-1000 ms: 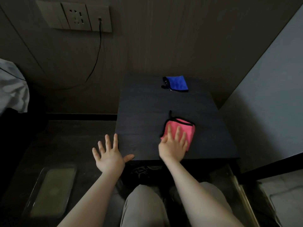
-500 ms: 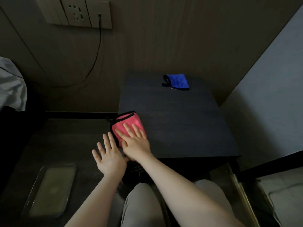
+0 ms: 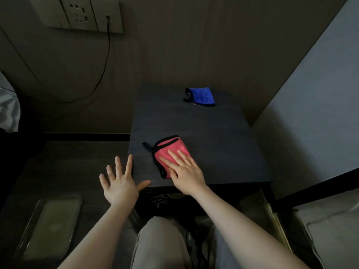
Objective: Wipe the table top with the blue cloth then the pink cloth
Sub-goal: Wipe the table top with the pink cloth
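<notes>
Pressing flat on the pink cloth [image 3: 168,152], your right hand [image 3: 185,174] lay with straight fingers over the cloth's near half, so its grip was loose and nothing was pinched. That cloth sat folded on the dark tabletop [image 3: 223,148] toward the near left corner, its black trim and a small loop pointing left. Your left hand [image 3: 120,183] was spread wide with fingers apart, holding nothing, just off the tabletop's left edge, with the thumb reaching to the near corner; whether it touched the edge could not be told. The blue cloth [image 3: 202,96] lay folded at the far side of the tabletop, well apart from both hands. On the wall behind, a cable [image 3: 101,74] hung from a socket panel [image 3: 85,15].
</notes>
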